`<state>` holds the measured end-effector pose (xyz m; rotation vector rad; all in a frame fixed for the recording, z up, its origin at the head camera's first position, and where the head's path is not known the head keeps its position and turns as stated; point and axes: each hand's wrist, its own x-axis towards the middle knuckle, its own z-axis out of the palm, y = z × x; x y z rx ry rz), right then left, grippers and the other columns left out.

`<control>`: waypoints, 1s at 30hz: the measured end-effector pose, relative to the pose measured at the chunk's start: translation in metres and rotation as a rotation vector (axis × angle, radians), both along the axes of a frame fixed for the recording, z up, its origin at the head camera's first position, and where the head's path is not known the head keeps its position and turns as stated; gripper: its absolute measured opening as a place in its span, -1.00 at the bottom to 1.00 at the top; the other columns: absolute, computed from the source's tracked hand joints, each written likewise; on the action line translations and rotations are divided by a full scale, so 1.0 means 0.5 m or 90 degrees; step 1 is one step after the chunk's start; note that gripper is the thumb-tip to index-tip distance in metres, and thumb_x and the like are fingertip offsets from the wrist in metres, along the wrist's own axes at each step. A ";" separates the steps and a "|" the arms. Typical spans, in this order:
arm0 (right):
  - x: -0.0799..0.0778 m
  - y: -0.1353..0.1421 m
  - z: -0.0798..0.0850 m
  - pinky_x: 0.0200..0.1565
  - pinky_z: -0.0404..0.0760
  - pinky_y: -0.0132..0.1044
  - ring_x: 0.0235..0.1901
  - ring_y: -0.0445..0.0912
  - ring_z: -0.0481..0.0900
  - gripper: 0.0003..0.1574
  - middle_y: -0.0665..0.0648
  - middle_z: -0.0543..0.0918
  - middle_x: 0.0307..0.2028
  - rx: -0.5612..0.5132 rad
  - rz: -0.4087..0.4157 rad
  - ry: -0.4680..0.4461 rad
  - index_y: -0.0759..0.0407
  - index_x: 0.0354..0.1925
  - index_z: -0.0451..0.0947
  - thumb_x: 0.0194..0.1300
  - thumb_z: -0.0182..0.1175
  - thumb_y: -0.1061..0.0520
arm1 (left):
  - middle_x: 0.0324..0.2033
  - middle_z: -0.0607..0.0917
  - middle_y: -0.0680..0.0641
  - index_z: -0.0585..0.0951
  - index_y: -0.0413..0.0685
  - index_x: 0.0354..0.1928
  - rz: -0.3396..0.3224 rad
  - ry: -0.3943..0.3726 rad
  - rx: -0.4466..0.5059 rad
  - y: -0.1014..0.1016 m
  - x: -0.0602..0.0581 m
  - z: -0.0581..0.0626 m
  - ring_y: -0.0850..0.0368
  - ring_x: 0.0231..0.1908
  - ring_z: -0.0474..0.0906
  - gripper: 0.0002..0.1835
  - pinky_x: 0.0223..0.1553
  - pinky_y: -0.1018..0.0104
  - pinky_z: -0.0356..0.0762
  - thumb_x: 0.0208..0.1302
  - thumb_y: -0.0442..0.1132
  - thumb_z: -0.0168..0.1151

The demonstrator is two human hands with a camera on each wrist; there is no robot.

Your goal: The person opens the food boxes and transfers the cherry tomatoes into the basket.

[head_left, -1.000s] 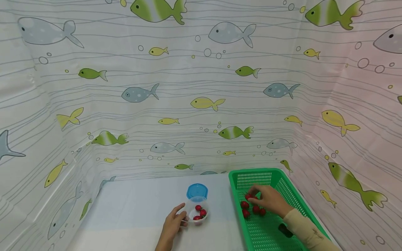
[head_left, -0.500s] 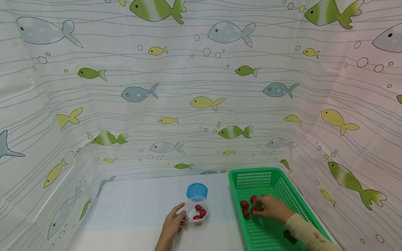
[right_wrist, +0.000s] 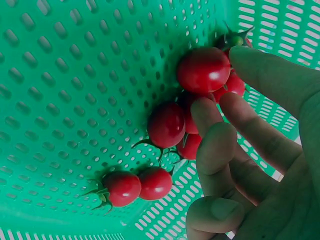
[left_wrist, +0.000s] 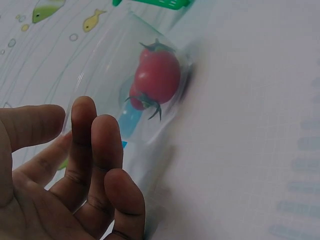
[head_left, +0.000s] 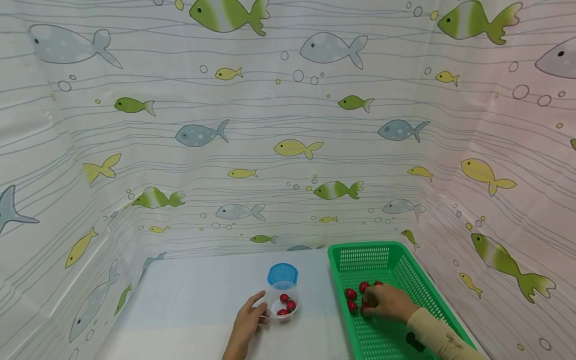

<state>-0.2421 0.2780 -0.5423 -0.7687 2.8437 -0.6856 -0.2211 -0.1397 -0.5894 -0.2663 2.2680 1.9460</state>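
In the head view, my left hand (head_left: 249, 317) rests against the left side of a clear plastic container (head_left: 272, 309), fingers relaxed. The left wrist view has the fingertips by its wall. Inside the container lie 3 red cherry tomatoes (head_left: 291, 304). My right hand (head_left: 390, 302) reaches into the green plastic basket (head_left: 378, 340). In the right wrist view, its thumb and index finger pinch a cherry tomato (right_wrist: 202, 70) with a glossy skin. More loose tomatoes (right_wrist: 121, 189) with green stems lie around it on the basket floor, some partly hidden behind the fingers.
A blue lid (head_left: 282, 274) lies on the white table (head_left: 202, 290) just behind the container. The basket's raised perforated walls stand around the right hand. A fish-patterned sheet (head_left: 288, 115) encloses the back and sides. A small dark device (head_left: 414, 342) sits at the right wrist.
My right hand has shifted from the tomatoes farther back toward the front of the cluster, leaving a tomato at the back uncovered. The left hand and the container stay in place.
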 end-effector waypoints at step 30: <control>-0.023 -0.070 0.102 -0.29 0.57 -0.27 -0.30 -0.30 0.60 -0.75 -0.09 0.73 -0.19 -0.063 -0.070 0.084 -0.06 -0.07 0.68 0.31 0.39 -0.04 | -0.38 0.70 -0.02 0.37 -0.17 0.44 -0.002 0.003 0.011 -0.002 0.002 0.000 0.10 -0.41 0.62 -0.43 -0.37 0.21 0.44 0.49 -0.11 0.12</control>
